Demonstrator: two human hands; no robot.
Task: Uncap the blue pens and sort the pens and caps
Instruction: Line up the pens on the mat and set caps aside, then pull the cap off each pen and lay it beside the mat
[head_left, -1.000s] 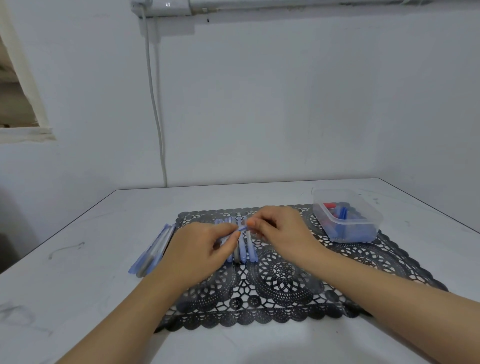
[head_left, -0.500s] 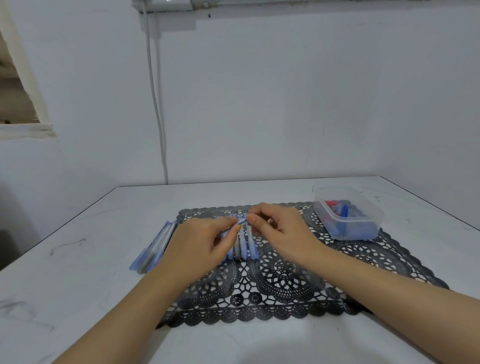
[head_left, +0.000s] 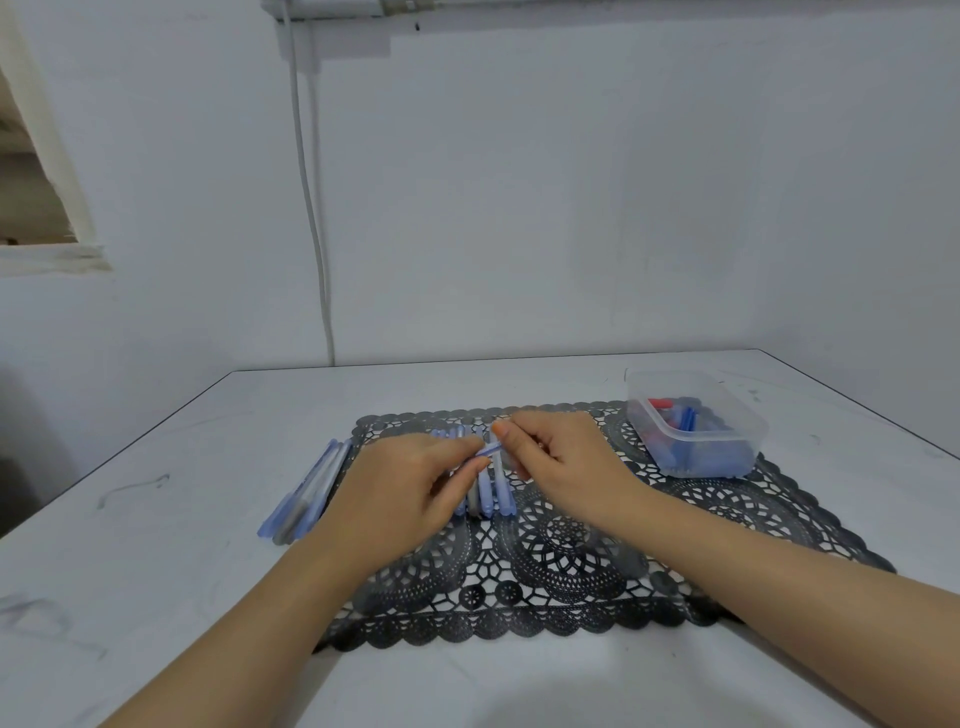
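Note:
Both hands meet over the black lace mat (head_left: 571, 561) and hold one blue pen (head_left: 491, 448) between them. My left hand (head_left: 400, 493) grips the pen's barrel. My right hand (head_left: 561, 467) pinches its other end, the cap side, between thumb and fingers. Under the hands lies a row of several blue pens (head_left: 491, 493) side by side on the mat, partly hidden. A second pile of pens (head_left: 306, 493) lies on the table just off the mat's left edge.
A clear plastic tub (head_left: 696, 452) holding several blue caps and a red one stands on the mat's far right corner. The white table (head_left: 156, 519) meets a wall behind; a cable (head_left: 311, 208) hangs down the wall.
The hands stay together on the same pen and have shifted only slightly; the right hand's fingers have moved a little along the pen's end.

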